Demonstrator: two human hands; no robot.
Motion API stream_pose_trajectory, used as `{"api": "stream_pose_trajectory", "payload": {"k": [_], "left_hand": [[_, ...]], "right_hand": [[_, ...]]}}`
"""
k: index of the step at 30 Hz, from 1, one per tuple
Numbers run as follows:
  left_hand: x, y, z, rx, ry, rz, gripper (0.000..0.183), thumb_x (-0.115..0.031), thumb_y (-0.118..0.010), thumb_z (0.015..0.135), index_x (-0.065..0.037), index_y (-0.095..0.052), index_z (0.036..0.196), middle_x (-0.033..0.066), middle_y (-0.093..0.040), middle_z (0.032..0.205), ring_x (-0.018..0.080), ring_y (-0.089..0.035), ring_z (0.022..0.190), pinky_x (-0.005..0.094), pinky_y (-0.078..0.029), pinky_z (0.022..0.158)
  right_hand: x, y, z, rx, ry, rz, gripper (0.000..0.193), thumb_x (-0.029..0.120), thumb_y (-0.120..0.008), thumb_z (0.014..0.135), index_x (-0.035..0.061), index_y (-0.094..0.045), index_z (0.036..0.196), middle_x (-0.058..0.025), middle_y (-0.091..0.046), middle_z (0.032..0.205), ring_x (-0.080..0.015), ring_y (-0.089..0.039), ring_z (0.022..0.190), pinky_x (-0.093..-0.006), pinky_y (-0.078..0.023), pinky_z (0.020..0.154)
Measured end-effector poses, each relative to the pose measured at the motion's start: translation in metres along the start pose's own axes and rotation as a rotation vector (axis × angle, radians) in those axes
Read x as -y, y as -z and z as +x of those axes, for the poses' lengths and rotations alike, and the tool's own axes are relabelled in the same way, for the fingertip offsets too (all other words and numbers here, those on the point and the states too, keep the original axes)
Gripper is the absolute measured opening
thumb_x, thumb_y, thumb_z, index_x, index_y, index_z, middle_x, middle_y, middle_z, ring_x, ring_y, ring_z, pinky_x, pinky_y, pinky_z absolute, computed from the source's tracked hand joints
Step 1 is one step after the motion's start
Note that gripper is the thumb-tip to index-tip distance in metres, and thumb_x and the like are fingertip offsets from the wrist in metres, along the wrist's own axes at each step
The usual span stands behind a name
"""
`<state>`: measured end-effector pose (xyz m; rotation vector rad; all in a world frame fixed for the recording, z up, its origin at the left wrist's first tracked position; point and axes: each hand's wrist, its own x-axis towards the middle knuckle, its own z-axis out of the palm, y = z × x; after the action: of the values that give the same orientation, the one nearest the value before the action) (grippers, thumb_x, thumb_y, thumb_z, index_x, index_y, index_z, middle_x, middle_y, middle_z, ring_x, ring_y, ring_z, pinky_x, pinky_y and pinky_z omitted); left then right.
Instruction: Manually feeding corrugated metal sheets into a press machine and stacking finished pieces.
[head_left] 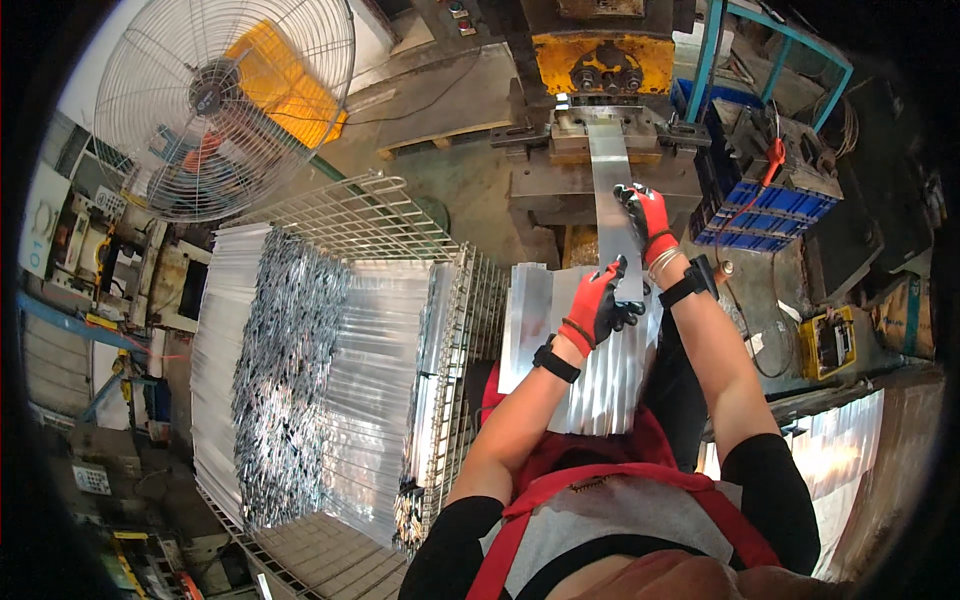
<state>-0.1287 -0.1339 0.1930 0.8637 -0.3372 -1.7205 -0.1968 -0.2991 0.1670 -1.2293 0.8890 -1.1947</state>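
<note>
A long metal strip [612, 190] is gripped by the gloved left hand [598, 305] and right hand [646, 218], its far end laid in the press [604, 70].

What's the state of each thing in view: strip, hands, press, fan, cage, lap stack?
Metal strip: far end in the press, near end held.
Left hand: gloved, gripping strip's near end.
Right hand: gloved, on strip's edge.
Press: ram position unclear.
Fan: spin unclear.
Wire cage: stacked with strips.
Lap stack: lying flat.
</note>
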Motion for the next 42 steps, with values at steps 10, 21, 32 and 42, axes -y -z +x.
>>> {"api": "stream_pose_trajectory", "payload": {"k": [10,21,32,42], "left_hand": [[0.000,0.005,0.000,-0.017,0.025,-0.003,0.032,-0.037,-0.048,0.085,-0.006,-0.052,0.090,0.0127,-0.061,0.077,0.0225,-0.059,0.053,0.0287,-0.044,0.039],[-0.007,0.022,-0.046,0.149,-0.006,0.317,0.033,-0.033,-0.048,0.084,-0.003,-0.053,0.096,0.0126,-0.061,0.080,0.0187,-0.060,0.059,0.0259,-0.045,0.039],[-0.064,0.031,-0.116,-0.326,-0.682,2.079,0.036,-0.024,-0.060,0.074,-0.013,-0.053,0.108,0.0093,-0.059,0.089,0.0193,-0.058,0.075,0.0306,-0.046,0.063],[0.005,0.047,-0.043,0.112,-0.131,0.070,0.037,-0.034,-0.046,0.088,-0.006,-0.047,0.112,0.0106,-0.061,0.078,0.0206,-0.062,0.064,0.0301,-0.052,0.052]], "right_hand": [[0.018,-0.004,-0.009,-0.034,-0.173,-0.173,0.017,0.015,-0.060,0.077,0.0078,-0.055,0.063,0.0080,-0.047,0.062,-0.0038,-0.041,0.059,-0.0217,-0.033,0.053],[0.034,0.011,-0.048,-0.009,-0.025,-0.309,0.033,0.027,-0.065,0.072,0.0052,-0.055,0.095,-0.0037,-0.053,0.081,-0.0135,-0.049,0.074,-0.0271,-0.039,0.066],[0.114,0.029,-0.114,0.825,0.654,-1.538,0.045,0.027,-0.066,0.062,0.0146,-0.054,0.104,-0.0049,-0.055,0.102,-0.0255,-0.049,0.101,-0.0432,-0.033,0.090],[0.045,0.024,-0.048,0.087,0.039,-0.177,0.021,0.021,-0.063,0.075,0.0062,-0.051,0.067,0.0057,-0.043,0.058,-0.0050,-0.037,0.050,-0.0233,-0.032,0.044]]}}
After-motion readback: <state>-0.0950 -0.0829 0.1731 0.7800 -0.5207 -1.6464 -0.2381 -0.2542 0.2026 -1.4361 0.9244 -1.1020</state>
